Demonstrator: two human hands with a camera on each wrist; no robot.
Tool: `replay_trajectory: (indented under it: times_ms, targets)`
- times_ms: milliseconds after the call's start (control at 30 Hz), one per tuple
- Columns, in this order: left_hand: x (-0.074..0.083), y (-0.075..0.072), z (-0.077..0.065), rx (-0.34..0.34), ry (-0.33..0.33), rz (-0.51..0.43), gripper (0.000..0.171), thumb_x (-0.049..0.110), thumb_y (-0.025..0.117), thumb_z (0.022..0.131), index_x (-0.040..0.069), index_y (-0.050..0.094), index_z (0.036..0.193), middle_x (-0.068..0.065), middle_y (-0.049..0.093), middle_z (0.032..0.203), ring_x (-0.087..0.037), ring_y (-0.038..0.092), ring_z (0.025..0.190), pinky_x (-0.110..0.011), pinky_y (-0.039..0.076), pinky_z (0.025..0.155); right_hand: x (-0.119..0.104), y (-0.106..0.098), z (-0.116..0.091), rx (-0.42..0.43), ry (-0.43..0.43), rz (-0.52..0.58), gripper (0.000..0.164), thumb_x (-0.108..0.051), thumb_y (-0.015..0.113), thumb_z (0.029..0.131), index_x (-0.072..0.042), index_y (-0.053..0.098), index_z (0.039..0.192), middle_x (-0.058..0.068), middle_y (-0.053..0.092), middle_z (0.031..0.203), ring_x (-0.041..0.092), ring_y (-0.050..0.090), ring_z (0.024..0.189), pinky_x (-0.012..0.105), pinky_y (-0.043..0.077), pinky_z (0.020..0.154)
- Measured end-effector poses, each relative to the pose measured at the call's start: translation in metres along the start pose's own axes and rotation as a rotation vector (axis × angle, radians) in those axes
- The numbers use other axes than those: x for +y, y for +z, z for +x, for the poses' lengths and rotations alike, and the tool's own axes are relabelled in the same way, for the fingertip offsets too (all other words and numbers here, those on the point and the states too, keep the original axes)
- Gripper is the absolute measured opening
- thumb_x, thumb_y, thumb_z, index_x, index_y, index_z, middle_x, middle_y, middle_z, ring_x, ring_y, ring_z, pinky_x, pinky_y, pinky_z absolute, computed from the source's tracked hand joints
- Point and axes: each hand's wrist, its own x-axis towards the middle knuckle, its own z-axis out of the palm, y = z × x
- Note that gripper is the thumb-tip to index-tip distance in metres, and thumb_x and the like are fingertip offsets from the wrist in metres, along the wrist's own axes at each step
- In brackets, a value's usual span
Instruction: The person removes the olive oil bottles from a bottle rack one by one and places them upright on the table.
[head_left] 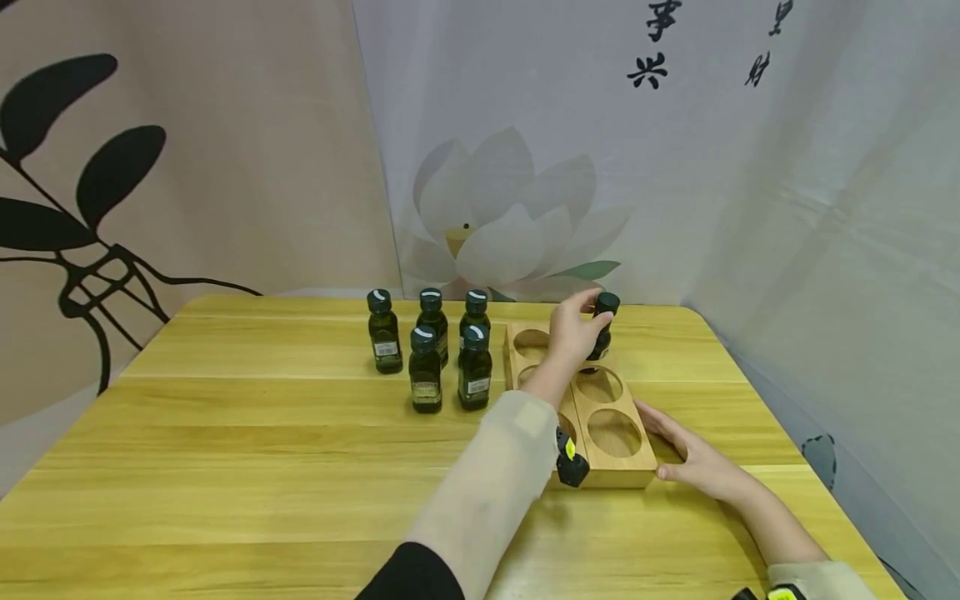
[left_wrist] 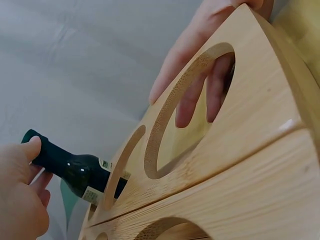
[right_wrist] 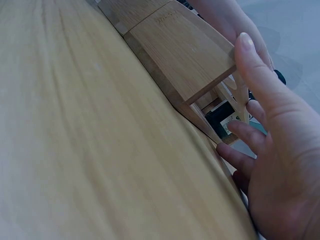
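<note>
My left hand (head_left: pixel 573 332) pinches a small dark green glass bottle (head_left: pixel 607 303) by its black cap and neck. In the left wrist view the bottle (left_wrist: pixel 82 172) leans with its lower end inside a round hole of the wooden rack (left_wrist: pixel 265 95), at the far right of that rack. Around the side of the rack (head_left: pixel 617 478) lies my right hand (head_left: pixel 697 461), its fingers spread along the right wall and its thumb by the near corner. Those extended fingers also show in the right wrist view, where my right hand (right_wrist: pixel 287 145) is beside the rack's end.
Several similar dark bottles (head_left: pixel 426 375) with labels stand upright on the table (head_left: pixel 225 467) left of the rack. More round holes (head_left: pixel 615 433) line the rack's top. A printed cloth (head_left: pixel 517 100) hangs behind the table's far edge.
</note>
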Motion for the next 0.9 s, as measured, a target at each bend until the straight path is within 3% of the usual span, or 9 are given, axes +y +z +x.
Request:
replay_trajectory:
  times_ms: [200, 533, 900]
  targets:
    - [-0.0016, 0.0023, 0.0013, -0.001, 0.0, -0.018, 0.035, 0.014, 0.069, 0.088, 0.012, 0.064, 0.123, 0.001, 0.064, 0.107, -0.016, 0.058, 0.1, -0.024, 0.049, 0.078, 0.001, -0.0003, -0.0001, -0.001, -0.003, -0.003, 0.083, -0.034, 0.067, 0.091, -0.013, 0.019, 0.154, 0.015, 0.028, 0.152, 0.006, 0.036, 0.131, 0.014, 0.022, 0.103]
    - [-0.0015, 0.0021, 0.0028, 0.005, -0.003, 0.004, 0.031, 0.014, 0.069, 0.089, 0.011, 0.063, 0.12, 0.0, 0.062, 0.102, -0.016, 0.056, 0.095, -0.027, 0.047, 0.078, -0.0005, -0.0002, 0.0, -0.003, -0.009, -0.011, 0.082, -0.033, 0.067, 0.091, -0.011, 0.019, 0.154, 0.021, 0.026, 0.152, 0.005, 0.035, 0.131, 0.014, 0.021, 0.103]
    - [0.0017, -0.0059, 0.0034, 0.033, 0.088, -0.016, 0.033, 0.015, 0.067, 0.091, 0.007, 0.06, 0.122, -0.004, 0.062, 0.103, -0.015, 0.055, 0.095, -0.026, 0.048, 0.077, -0.003, 0.0008, 0.0004, -0.006, 0.002, -0.004, 0.082, -0.035, 0.067, 0.091, -0.013, 0.018, 0.154, 0.021, 0.027, 0.151, 0.006, 0.035, 0.131, 0.016, 0.023, 0.103]
